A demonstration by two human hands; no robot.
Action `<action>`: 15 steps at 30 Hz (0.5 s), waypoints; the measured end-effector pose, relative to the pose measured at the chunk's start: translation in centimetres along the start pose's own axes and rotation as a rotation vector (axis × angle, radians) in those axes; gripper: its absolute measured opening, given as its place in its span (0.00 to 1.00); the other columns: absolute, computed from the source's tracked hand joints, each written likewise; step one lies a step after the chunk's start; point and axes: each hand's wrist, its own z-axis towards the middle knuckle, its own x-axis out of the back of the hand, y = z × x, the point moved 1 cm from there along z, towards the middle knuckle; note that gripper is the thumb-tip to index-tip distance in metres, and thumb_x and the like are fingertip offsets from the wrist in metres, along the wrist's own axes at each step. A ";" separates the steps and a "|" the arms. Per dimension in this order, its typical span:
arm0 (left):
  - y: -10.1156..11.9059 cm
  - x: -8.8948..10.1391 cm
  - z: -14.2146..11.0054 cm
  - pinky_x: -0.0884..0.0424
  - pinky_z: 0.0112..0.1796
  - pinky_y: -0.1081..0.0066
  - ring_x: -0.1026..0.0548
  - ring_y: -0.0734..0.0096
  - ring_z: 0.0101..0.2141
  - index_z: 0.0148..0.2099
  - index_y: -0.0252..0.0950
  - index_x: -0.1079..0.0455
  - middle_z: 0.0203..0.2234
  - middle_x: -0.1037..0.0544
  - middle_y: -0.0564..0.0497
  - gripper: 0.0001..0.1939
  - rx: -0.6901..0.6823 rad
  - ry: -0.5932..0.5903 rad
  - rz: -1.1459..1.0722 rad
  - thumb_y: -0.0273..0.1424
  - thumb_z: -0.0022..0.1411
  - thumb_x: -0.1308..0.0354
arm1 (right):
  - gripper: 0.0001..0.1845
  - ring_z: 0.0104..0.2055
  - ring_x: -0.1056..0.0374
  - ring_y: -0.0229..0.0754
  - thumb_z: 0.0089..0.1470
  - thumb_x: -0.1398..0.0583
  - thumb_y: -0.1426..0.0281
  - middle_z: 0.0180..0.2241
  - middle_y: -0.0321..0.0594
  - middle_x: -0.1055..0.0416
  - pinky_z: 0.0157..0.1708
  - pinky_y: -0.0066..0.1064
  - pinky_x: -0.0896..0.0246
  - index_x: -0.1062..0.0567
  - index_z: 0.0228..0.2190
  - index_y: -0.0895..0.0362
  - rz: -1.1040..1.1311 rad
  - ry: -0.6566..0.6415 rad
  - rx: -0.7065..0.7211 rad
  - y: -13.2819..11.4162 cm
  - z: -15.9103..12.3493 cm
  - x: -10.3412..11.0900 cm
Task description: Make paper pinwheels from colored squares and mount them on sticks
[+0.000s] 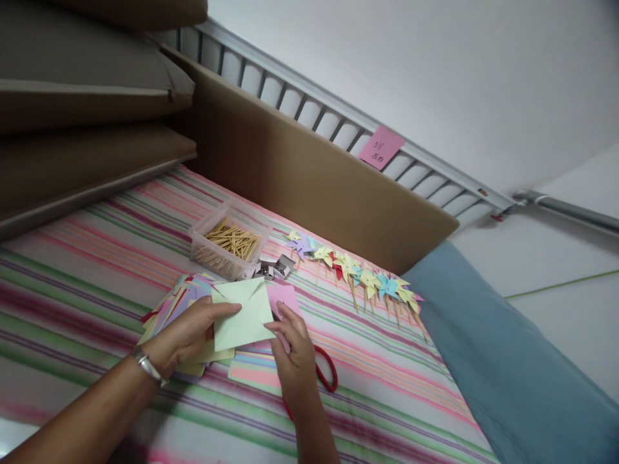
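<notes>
A pale green square of paper (244,325) with slits at its upper corners is held up between my two hands. My left hand (196,325) pinches its left side, thumb on top. At the right edge, my right hand (294,351) has the paper between thumb and fingertips. A pile of coloured paper pieces (169,316) lies under and behind my left hand. Pink paper (285,296) and a stack of coloured sheets (254,374) lie beneath the green square. Red-handled scissors (331,370) lie partly hidden behind my right wrist.
A clear plastic box (206,258) of small wooden sticks stands beyond the papers, beside small open boxes (278,265). Several paper pinwheels (370,280) lie in a row towards the brown board (309,187). Stacked brown padded slabs (91,109) rise at left.
</notes>
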 end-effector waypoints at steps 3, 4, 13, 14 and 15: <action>-0.3 0.1 0.1 0.28 0.33 0.65 0.22 0.57 0.29 0.42 0.28 0.25 0.30 0.18 0.42 0.19 -0.004 -0.010 0.009 0.32 0.47 0.34 | 0.14 0.54 0.37 0.47 0.51 0.44 0.78 0.51 0.43 0.32 0.54 0.42 0.43 0.22 0.34 0.53 -0.019 -0.026 0.009 0.0 0.0 -0.1; -0.3 0.1 0.1 0.28 0.34 0.65 0.22 0.57 0.29 0.42 0.29 0.25 0.30 0.18 0.42 0.20 -0.008 -0.021 0.004 0.32 0.46 0.34 | 0.13 0.54 0.37 0.46 0.51 0.44 0.78 0.51 0.43 0.32 0.54 0.42 0.44 0.22 0.33 0.53 -0.030 -0.029 0.017 -0.1 0.0 -0.1; -0.2 0.1 -0.2 0.29 0.35 0.65 0.22 0.57 0.30 0.43 0.31 0.24 0.30 0.18 0.45 0.21 -0.031 0.011 0.050 0.31 0.44 0.34 | 0.10 0.54 0.39 0.47 0.54 0.44 0.75 0.50 0.44 0.32 0.53 0.43 0.44 0.23 0.31 0.53 -0.191 -0.042 0.144 -0.6 0.1 -0.3; -0.1 0.2 -0.2 0.29 0.34 0.65 0.22 0.57 0.30 0.43 0.31 0.24 0.29 0.18 0.45 0.21 -0.024 0.028 0.066 0.32 0.43 0.33 | 0.10 0.54 0.39 0.47 0.54 0.44 0.75 0.50 0.44 0.32 0.53 0.43 0.44 0.23 0.32 0.52 -0.204 -0.052 0.159 -0.5 0.1 -0.3; -0.1 0.2 -0.2 0.29 0.34 0.65 0.22 0.56 0.30 0.42 0.31 0.24 0.29 0.18 0.45 0.21 -0.019 0.038 0.079 0.32 0.42 0.33 | 0.11 0.54 0.39 0.47 0.54 0.45 0.76 0.50 0.44 0.32 0.53 0.43 0.43 0.23 0.32 0.52 -0.214 -0.062 0.170 -0.4 0.1 -0.4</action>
